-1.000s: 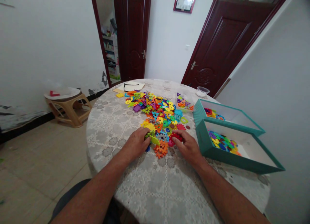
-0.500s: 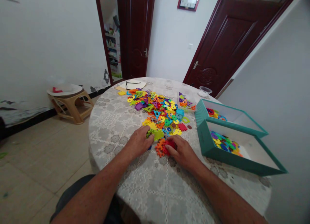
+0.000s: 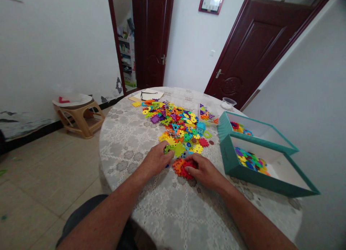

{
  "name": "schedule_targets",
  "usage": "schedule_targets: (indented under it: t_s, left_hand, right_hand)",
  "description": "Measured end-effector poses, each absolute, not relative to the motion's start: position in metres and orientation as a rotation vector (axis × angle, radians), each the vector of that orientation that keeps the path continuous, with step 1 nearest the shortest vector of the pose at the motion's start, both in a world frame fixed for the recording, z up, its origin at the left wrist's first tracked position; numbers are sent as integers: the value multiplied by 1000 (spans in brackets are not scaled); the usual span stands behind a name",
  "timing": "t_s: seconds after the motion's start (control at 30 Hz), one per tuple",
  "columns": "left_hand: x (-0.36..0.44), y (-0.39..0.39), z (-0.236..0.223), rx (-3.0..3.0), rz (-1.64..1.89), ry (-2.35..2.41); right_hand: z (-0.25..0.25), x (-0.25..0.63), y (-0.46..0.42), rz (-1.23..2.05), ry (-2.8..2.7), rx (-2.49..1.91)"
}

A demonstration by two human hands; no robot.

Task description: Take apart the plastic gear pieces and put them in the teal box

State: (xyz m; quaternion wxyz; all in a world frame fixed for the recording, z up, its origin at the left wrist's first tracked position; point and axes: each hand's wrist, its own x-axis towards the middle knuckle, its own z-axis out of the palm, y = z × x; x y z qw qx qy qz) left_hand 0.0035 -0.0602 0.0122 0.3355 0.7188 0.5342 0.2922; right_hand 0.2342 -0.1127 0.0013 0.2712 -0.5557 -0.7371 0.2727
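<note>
My left hand (image 3: 158, 157) pinches a lime-green toothed plastic building piece (image 3: 178, 149) at the near end of the pile. Closed on a red toothed building piece (image 3: 187, 170) is my right hand (image 3: 203, 169), low over the tablecloth. An orange building piece (image 3: 177, 166) lies beside and partly under the red one. Just beyond both hands spreads a heap of mixed colourful interlocking pieces (image 3: 177, 120), gears, squares and triangles among them. A bit of a blue piece (image 3: 167, 165) shows by my left fingers.
Two teal boxes (image 3: 227, 163) with pieces inside stand at the right. A clear tray (image 3: 208, 112) of sorted pieces, a clear bowl (image 3: 229, 101), and glasses (image 3: 148, 93) on paper lie farther back. A tan stool (image 3: 81, 122) stands left of the round table.
My right hand has brought the red piece left and nearer, over the orange piece. My left hand has shifted slightly right with the lime-green piece. The camera view turned a little.
</note>
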Motion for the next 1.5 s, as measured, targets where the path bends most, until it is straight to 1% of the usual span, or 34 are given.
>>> schedule_targets:
  t_s: [0.1, 0.37, 0.5, 0.67, 0.8, 0.93, 1.13, 1.37, 1.5]
  left_hand:
    - [5, -61, 14, 1882, 751, 1414]
    - [7, -65, 16, 1898, 738, 1492]
    - [6, -70, 15, 1858, 760, 1459]
    - [4, -65, 4, 1552, 823, 1291]
    - [9, -64, -1, 1253, 905, 1113]
    - [18, -67, 1, 1133, 931, 1055]
    - [23, -68, 3, 1153, 958, 1103]
    - [21, -66, 4, 1292, 909, 1209]
    - [22, -68, 7, 1328, 888, 1216]
  right_hand:
    - [1, 234, -114, 745, -1971, -1489]
    - [2, 230, -117, 610, -2087, -1455]
    - [5, 228, -119, 591, -2148, -1455]
    - [7, 229, -120, 633, -2099, -1490]
    - [6, 231, -119, 748, -2058, -1507]
    - [7, 235, -120, 951, -1926, -1475]
    - [3, 250, -113, 1298, -1623, -1286]
    - [2, 245, -107, 1435, -993, -1150]
    - [1, 240, -105, 1404, -836, -1117]
